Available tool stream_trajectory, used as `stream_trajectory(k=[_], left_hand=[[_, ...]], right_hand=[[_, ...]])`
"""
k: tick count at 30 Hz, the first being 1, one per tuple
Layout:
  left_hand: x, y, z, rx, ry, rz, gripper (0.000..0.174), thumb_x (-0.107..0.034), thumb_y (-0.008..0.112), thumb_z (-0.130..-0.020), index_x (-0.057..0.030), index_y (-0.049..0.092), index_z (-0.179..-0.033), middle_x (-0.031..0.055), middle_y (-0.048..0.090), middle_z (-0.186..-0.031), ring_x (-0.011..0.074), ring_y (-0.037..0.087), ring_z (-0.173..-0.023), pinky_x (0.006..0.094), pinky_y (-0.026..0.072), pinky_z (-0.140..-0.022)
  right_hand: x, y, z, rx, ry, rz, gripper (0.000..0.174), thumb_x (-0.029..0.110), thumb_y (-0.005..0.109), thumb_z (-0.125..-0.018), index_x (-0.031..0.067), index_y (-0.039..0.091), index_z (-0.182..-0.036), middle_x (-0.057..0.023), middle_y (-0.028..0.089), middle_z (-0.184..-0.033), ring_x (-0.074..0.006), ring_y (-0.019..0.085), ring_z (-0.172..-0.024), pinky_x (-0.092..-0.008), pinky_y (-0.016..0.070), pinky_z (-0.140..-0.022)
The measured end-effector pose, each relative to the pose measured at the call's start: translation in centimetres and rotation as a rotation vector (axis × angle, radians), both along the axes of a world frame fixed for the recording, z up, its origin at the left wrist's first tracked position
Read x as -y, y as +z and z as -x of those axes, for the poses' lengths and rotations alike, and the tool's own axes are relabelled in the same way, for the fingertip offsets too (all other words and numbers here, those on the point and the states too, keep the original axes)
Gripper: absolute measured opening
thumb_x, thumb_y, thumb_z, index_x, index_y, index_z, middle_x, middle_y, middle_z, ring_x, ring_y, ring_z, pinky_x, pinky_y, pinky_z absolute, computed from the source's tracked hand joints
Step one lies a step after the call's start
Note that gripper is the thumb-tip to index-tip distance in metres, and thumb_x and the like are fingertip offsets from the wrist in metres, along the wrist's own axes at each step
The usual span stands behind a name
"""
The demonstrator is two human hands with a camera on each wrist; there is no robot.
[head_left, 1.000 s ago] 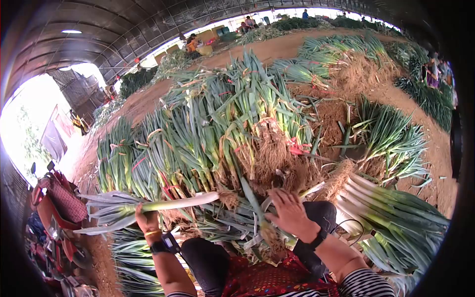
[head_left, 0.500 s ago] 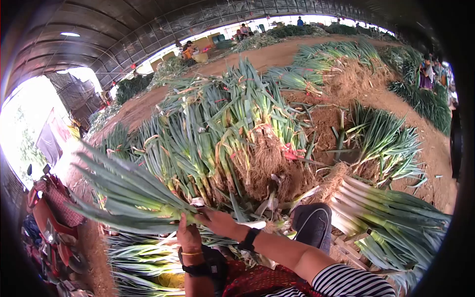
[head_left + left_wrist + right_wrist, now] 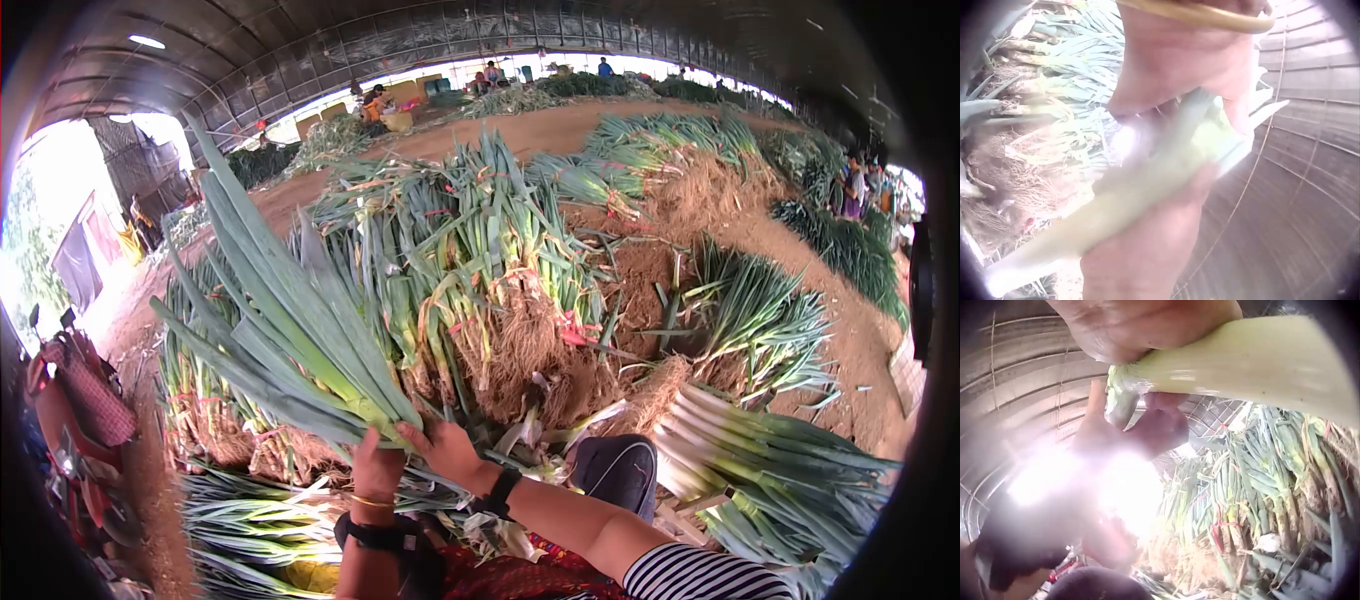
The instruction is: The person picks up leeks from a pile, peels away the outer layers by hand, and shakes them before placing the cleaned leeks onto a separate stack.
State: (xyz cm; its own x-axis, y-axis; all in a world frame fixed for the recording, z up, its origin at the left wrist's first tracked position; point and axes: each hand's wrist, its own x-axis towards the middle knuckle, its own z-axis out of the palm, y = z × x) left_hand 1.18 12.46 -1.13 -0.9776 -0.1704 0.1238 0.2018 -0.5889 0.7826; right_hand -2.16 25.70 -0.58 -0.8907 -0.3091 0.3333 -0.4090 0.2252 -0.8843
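Observation:
In the head view a leek (image 3: 330, 370) slants up to the left with its long green leaves fanned out. My left hand (image 3: 377, 465) grips it low, where the leaves come together. Right beside it, my right hand (image 3: 445, 452) holds the stalk from the other side. The left wrist view has the pale stalk (image 3: 1116, 200) running between my left hand (image 3: 1179, 62) above and my right hand (image 3: 1147, 250) below. A smooth white shank (image 3: 1254, 362) passes under my right hand (image 3: 1147, 325) in the right wrist view. Both hands hide part of the stalk.
Standing leek bundles (image 3: 400, 300) are stacked in front of me. A pile of white-stalked leeks (image 3: 780, 450) lies at my right, beside my knee (image 3: 615, 480). More leeks (image 3: 260, 530) lie at lower left. A red motorbike (image 3: 80, 430) stands farther left.
My right hand has come left from the middle to the leek. The leek, earlier nearly level in my left hand, has swung so its leaves point up and left.

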Motion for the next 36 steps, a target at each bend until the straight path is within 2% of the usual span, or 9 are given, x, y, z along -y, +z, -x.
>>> stream_trajectory(k=[9, 16, 18, 22, 27, 29, 31, 33, 36], left_hand=[[3.0, -2.8, 3.9, -0.043, -0.041, -0.227, 0.063, -0.036, 0.069, -0.074, -0.0056, 0.044, -0.123, 0.0086, 0.055, -0.114, 0.0263, 0.052, -0.104, 0.0402, 0.0400, -0.094], [4.8, -2.9, 4.6, 0.027, 0.034, -0.458, 0.057, -0.016, 0.069, -0.073, -0.0045, 0.044, -0.123, 0.0081, 0.055, -0.115, 0.0263, 0.053, -0.103, 0.0400, 0.0411, -0.093], [4.8, -2.5, 4.4, 0.002, 0.065, -0.439, 0.056, -0.017, 0.069, -0.073, -0.0045, 0.045, -0.122, 0.0083, 0.056, -0.114, 0.0266, 0.054, -0.103, 0.0409, 0.0414, -0.093], [4.9, -2.0, 3.7, 0.020, 0.015, -0.409, 0.056, -0.020, 0.070, -0.072, -0.0045, 0.047, -0.120, 0.0091, 0.058, -0.109, 0.0276, 0.055, -0.101, 0.0413, 0.0420, -0.092], [5.9, -5.0, 3.9, -0.066, 0.091, -0.320, 0.063, -0.033, 0.072, -0.069, -0.0049, 0.048, -0.120, 0.0089, 0.057, -0.110, 0.0283, 0.054, -0.101, 0.0435, 0.0415, -0.093], [7.1, -6.6, 3.5, -0.126, -0.009, -0.328, 0.060, -0.033, 0.068, -0.073, -0.0053, 0.047, -0.122, 0.0084, 0.057, -0.110, 0.0293, 0.054, -0.100, 0.0456, 0.0413, -0.092], [8.4, -7.7, 4.2, -0.137, -0.040, -0.167, 0.056, -0.037, 0.061, -0.080, -0.0046, 0.045, -0.123, 0.0080, 0.054, -0.111, 0.0289, 0.054, -0.096, 0.0459, 0.0424, -0.088], [6.0, -3.6, 4.6, -0.257, -0.148, -0.313, 0.054, -0.039, 0.052, -0.086, -0.0034, 0.043, -0.125, 0.0093, 0.051, -0.112, 0.0280, 0.053, -0.096, 0.0415, 0.0417, -0.088], [4.8, -2.6, 5.3, -0.013, 0.024, -0.103, 0.050, -0.031, 0.054, -0.089, -0.0011, 0.040, -0.127, 0.0095, 0.046, -0.120, 0.0204, 0.046, -0.105, 0.0321, 0.0358, -0.093]], right_hand=[[1.3, 0.1, 2.7, -0.172, -0.024, -0.340, 0.052, 0.048, 0.049, -0.086, 0.0015, 0.056, -0.109, -0.0213, 0.056, -0.060, -0.0382, 0.058, -0.058, -0.0429, 0.0456, -0.050], [3.9, -2.1, 5.3, -0.053, 0.175, -0.043, 0.046, 0.043, 0.049, -0.089, -0.0018, 0.060, -0.095, -0.0242, 0.059, -0.073, -0.0415, 0.057, -0.071, -0.0419, 0.0467, -0.060], [4.0, -1.6, 5.3, 0.023, 0.240, -0.056, 0.035, 0.029, 0.048, -0.093, -0.0029, 0.058, -0.105, -0.0194, 0.062, -0.079, -0.0193, 0.059, -0.071, -0.0313, 0.0460, -0.066], [4.1, -1.3, 5.1, 0.255, 0.335, 0.110, 0.039, 0.033, 0.045, -0.094, -0.0038, 0.059, -0.096, -0.0023, 0.057, -0.069, -0.0075, 0.050, -0.063, -0.0255, 0.0438, -0.058], [3.3, -0.6, 5.6, 0.437, 0.374, 0.165, 0.040, 0.035, 0.047, -0.092, -0.0014, 0.059, -0.102, -0.0185, 0.061, -0.079, -0.0224, 0.057, -0.068, -0.0343, 0.0452, -0.063], [3.3, -3.0, 6.2, -0.534, 0.233, -0.308, 0.028, 0.026, 0.051, -0.090, 0.0002, 0.061, -0.091, -0.0164, 0.060, -0.068, -0.0251, 0.059, -0.058, -0.0358, 0.0444, -0.052], [3.8, -2.3, 5.3, -0.510, 0.127, -0.374, 0.025, 0.025, 0.056, -0.086, 0.0012, 0.063, -0.087, -0.0228, 0.057, -0.068, -0.0365, 0.057, -0.061, -0.0422, 0.0441, -0.052], [4.8, -2.4, 5.4, -0.088, 0.007, -0.102, 0.031, 0.032, 0.058, -0.084, 0.0015, 0.064, -0.081, -0.0218, 0.056, -0.064, -0.0363, 0.057, -0.060, -0.0429, 0.0439, -0.051], [4.9, -0.8, 6.0, -0.213, -0.202, -0.256, 0.038, 0.040, 0.058, -0.082, 0.0032, 0.063, -0.075, -0.0184, 0.056, -0.060, -0.0340, 0.057, -0.057, -0.0414, 0.0443, -0.051]])
